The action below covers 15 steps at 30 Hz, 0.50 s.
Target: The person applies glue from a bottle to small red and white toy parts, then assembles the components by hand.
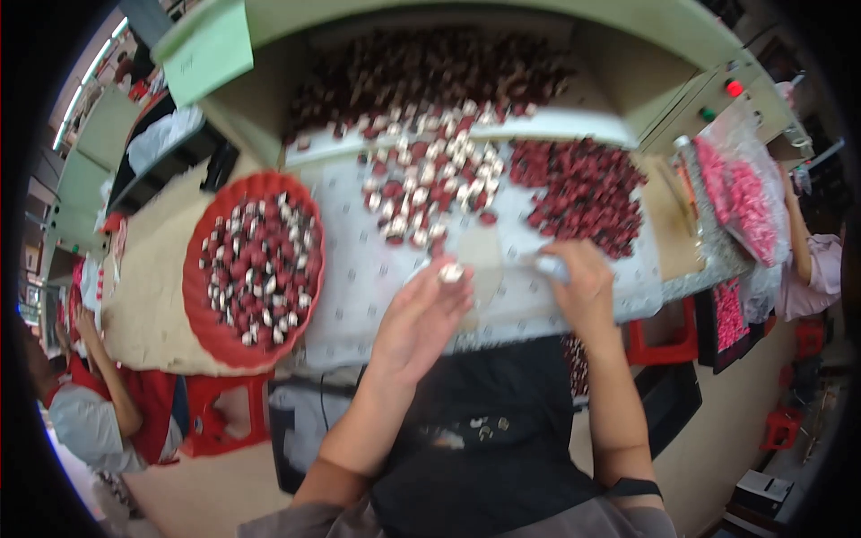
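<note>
My left hand point(414, 327) is raised over the near part of the white work surface, its fingers closed on a small round white-faced piece point(451, 273). To its right, my right hand point(585, 289) grips a small tool with a pale handle point(551, 266). The tool's far end points toward the left hand and is too blurred to make out. Beyond my hands lies a scattered heap of small white and dark red pieces point(417, 184). A pile of dark red pieces point(587, 197) sits to the right of that heap.
A red fluted tray point(193, 296) of similar pieces stands at left. At the back, a shelf bay point(448, 67) holds many more. Bagged pink pieces point(744, 193) lie at right. Red stools point(664, 336) stand below the bench. Other people sit at both sides.
</note>
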Tool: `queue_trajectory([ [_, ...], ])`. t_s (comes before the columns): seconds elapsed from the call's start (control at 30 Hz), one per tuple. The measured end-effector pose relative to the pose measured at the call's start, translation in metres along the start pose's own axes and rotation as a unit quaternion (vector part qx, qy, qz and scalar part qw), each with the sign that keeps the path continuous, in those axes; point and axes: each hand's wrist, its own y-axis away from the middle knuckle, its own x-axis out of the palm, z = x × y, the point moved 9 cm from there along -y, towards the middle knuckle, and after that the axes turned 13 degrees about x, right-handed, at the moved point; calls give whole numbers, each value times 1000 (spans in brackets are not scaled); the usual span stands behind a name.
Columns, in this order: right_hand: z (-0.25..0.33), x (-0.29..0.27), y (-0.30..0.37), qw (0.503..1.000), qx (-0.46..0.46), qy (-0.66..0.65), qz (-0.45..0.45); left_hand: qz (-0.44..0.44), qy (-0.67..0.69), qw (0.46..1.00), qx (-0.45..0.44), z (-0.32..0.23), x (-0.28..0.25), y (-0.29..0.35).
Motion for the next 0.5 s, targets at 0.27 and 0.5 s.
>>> queue_trajectory([
  [0.27,54,12,43,912,25,-334,238,24,-29,999,12,12,19,-18],
  [0.5,53,10,58,934,40,-354,39,-37,-4,999,38,20,25,-13],
])
